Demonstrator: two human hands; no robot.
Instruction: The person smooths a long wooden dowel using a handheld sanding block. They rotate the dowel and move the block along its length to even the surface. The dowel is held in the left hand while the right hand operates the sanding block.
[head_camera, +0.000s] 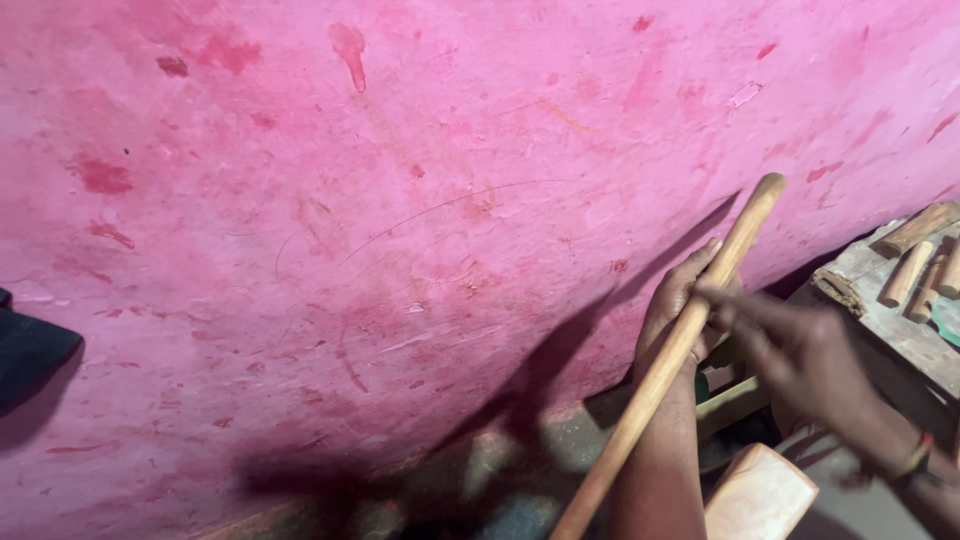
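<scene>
Gripping wooden rod (668, 362) w/ left hand (676, 318) (tilted), right hand (800, 352) fingertips touching.

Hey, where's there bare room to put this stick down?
Bare bench plank shows between its chipped near corner and the short pegs, though it is narrow. Bare floor lies at the foot of the pink wall, left of the stick. Crowded: both hands, the wooden block.

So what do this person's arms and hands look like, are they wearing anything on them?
Both hands are bare, with no gloves. The left hand and its forearm show no sleeve and nothing worn that can be seen. The right hand is blurred; at its wrist sits a thin band in reddish and light tones. No sleeve shows on that forearm either.
</scene>
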